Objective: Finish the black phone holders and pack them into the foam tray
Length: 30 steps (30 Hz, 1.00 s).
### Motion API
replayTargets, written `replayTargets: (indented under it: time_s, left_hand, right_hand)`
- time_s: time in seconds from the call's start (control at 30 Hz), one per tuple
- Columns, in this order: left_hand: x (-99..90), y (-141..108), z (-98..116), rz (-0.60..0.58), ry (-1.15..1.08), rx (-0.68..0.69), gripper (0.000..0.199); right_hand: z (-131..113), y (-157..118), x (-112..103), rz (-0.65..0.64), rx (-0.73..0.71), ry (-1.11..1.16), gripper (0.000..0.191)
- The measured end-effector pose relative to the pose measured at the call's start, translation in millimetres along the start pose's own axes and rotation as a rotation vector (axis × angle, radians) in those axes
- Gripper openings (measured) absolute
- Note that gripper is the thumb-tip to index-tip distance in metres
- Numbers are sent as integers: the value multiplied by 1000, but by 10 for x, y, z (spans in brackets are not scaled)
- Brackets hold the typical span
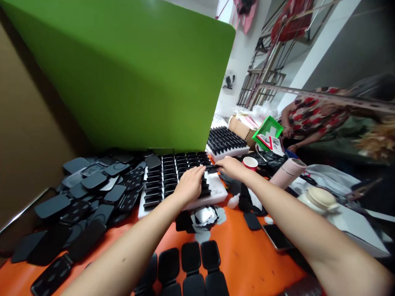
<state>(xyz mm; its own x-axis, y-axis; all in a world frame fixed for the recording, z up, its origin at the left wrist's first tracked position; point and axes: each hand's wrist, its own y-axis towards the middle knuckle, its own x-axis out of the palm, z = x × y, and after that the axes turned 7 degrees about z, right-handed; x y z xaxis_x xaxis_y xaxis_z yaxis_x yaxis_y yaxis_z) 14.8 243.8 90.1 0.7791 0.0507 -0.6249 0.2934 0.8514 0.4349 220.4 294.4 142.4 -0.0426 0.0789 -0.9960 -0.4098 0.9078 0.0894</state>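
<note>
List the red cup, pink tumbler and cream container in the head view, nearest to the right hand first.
1. Red cup: just right of the right hand, partly behind the wrist.
2. Pink tumbler: farther right, past the cup.
3. Cream container: farthest right of the three, lower in the picture.

I cannot resolve the piece [211,168] between left hand [190,183] and right hand [231,167]; front cases [194,284] cut off below; co-worker [319,117] blurred.
</note>
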Motion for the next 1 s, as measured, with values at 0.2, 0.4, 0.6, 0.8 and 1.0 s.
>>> replayTargets:
  time_s: [0.2,0.4,0.6,0.8,1.0]
  left_hand:
    - [206,411,-136,-115,252,117,54]
    - [401,458,-268,-152,369,141,45]
    - [394,518,-142,-133,434,121,40]
    - [58,-607,435,-172,379,175,37]
    - [316,-2258,617,-661,95,194,44]
  right_hand:
    - [156,421,348,-86,-116,-38,28]
    - [174,512,618,-167,-146,-5,24]
    - [-4,424,588,-108,-56,16,22]
    - [-345,-533,378,52,67,92,32]
    - [-943,-1642,830,-219,14,478,24]
